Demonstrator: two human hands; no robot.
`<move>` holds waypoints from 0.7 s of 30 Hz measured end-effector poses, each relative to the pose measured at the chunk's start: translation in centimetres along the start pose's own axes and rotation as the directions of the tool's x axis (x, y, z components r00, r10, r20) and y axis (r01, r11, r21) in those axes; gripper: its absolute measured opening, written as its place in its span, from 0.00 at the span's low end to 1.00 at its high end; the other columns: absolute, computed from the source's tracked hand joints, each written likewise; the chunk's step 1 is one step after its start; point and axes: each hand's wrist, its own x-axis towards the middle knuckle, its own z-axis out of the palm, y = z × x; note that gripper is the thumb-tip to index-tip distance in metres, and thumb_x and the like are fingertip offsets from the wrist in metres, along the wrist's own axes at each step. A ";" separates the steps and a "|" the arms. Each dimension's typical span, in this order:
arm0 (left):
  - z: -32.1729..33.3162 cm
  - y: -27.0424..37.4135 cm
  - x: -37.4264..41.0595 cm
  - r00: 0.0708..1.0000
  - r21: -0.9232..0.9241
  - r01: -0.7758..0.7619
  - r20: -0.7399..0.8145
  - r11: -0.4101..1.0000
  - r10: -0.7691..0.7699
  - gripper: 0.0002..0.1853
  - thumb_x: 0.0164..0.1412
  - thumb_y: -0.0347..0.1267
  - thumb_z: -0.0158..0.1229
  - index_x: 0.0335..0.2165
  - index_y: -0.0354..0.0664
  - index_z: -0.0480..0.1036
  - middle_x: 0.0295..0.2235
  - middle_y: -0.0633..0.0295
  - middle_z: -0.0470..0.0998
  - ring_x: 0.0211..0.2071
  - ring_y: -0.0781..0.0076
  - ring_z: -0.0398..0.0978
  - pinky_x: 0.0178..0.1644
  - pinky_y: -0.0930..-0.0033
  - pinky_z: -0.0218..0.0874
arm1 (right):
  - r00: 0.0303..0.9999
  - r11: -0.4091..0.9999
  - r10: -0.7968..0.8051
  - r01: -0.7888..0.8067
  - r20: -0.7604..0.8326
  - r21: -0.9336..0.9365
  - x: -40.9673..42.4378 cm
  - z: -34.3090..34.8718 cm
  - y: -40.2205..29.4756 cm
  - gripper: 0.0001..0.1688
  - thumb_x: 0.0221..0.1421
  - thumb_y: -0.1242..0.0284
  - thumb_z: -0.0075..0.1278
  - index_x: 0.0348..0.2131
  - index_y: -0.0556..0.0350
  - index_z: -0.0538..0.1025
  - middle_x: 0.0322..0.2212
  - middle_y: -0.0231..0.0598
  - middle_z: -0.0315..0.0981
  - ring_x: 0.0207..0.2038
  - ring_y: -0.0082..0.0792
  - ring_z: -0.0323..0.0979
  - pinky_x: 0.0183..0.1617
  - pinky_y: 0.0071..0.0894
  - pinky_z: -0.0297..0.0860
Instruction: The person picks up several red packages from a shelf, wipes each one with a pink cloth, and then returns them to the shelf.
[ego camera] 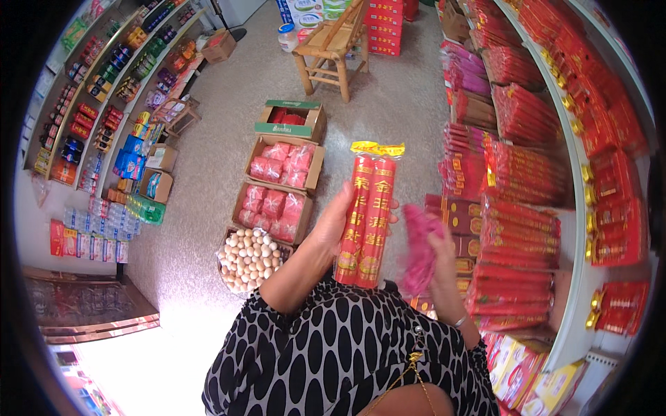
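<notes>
A clear-wrapped pack of two red candles with gold characters stands nearly upright in front of my chest. My left hand grips it from the left and behind, with fingertips showing past its right edge. Yellow printed film closes the top of the pack. To the right, my right hand clutches a crumpled magenta cloth, which is blurred by motion. The cloth hangs apart from the candles, close to the stacked goods at the right.
Right-hand shelves hold stacked red candle packs and red boxes. Ahead-left on the floor stand a tray of eggs, cartons of pink-wrapped bundles and a banana box. A bamboo chair stands beyond. Drink shelves line the left.
</notes>
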 end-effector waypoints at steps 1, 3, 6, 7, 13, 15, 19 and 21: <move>0.2 0.6 1.6 0.998 0.107 -0.060 -0.009 0.992 0.061 0.35 0.56 0.55 0.47 0.50 0.37 0.60 0.40 0.45 0.72 0.37 0.56 0.75 0.35 0.58 0.71 | 0.989 0.989 0.145 -0.146 0.030 0.020 1.1 0.3 0.4 0.23 0.53 0.76 0.44 0.50 0.57 0.64 0.42 0.37 0.67 0.42 0.29 0.68 0.45 0.27 0.68; 0.4 1.8 5.3 0.988 0.316 -0.150 0.007 0.937 0.156 0.34 0.53 0.51 0.55 0.48 0.36 0.61 0.40 0.46 0.72 0.37 0.57 0.76 0.35 0.59 0.72 | 0.945 0.960 0.279 -0.272 0.169 -0.062 2.9 2.2 -0.5 0.25 0.53 0.74 0.46 0.51 0.60 0.63 0.43 0.38 0.67 0.45 0.29 0.67 0.49 0.26 0.64; 1.0 4.0 11.5 0.992 0.286 -0.126 0.033 0.950 0.122 0.28 0.51 0.40 0.61 0.46 0.35 0.63 0.38 0.47 0.74 0.37 0.58 0.76 0.36 0.61 0.72 | 0.904 0.959 0.276 -0.236 0.327 -0.158 7.8 2.5 -0.5 0.26 0.52 0.74 0.45 0.51 0.62 0.62 0.44 0.40 0.67 0.47 0.28 0.66 0.52 0.27 0.62; 1.1 5.0 13.9 0.993 0.309 -0.118 0.044 0.944 0.110 0.27 0.51 0.39 0.60 0.46 0.35 0.63 0.38 0.48 0.74 0.37 0.58 0.76 0.36 0.60 0.71 | 0.909 0.960 0.277 -0.244 0.312 -0.140 9.7 3.2 -1.7 0.26 0.52 0.74 0.45 0.51 0.63 0.62 0.44 0.40 0.67 0.47 0.28 0.65 0.53 0.27 0.61; 2.0 10.0 27.6 0.987 0.816 -0.154 0.107 0.558 0.116 0.20 0.52 0.35 0.57 0.41 0.34 0.68 0.35 0.58 0.74 0.34 0.70 0.73 0.40 0.68 0.65 | 0.989 0.999 0.023 -0.028 0.149 0.030 23.3 4.7 -4.4 0.26 0.50 0.75 0.44 0.50 0.63 0.62 0.45 0.40 0.66 0.49 0.30 0.65 0.55 0.29 0.59; 2.2 11.7 31.8 0.956 0.942 -0.279 0.254 0.189 0.144 0.21 0.52 0.37 0.58 0.40 0.33 0.68 0.31 0.57 0.73 0.33 0.67 0.72 0.38 0.67 0.63 | 0.996 0.999 -0.008 0.005 0.084 0.041 27.9 4.8 -5.2 0.24 0.51 0.76 0.42 0.49 0.63 0.63 0.44 0.40 0.67 0.47 0.29 0.66 0.53 0.28 0.61; 2.7 14.8 38.3 0.956 0.967 -0.254 0.249 0.014 0.156 0.24 0.50 0.41 0.59 0.37 0.31 0.68 0.30 0.48 0.72 0.33 0.53 0.72 0.37 0.61 0.62 | 0.999 0.996 0.020 -0.018 -0.028 0.083 36.5 5.5 -8.0 0.20 0.52 0.78 0.41 0.46 0.63 0.66 0.42 0.39 0.68 0.44 0.29 0.68 0.50 0.27 0.64; 2.1 15.1 41.7 0.930 0.953 -0.302 0.295 0.001 0.218 0.24 0.50 0.42 0.59 0.36 0.31 0.68 0.29 0.46 0.71 0.32 0.48 0.71 0.37 0.59 0.62 | 0.997 0.997 0.017 -0.011 -0.071 0.080 40.8 5.5 -9.6 0.19 0.52 0.78 0.40 0.45 0.62 0.66 0.41 0.39 0.69 0.42 0.29 0.69 0.48 0.26 0.65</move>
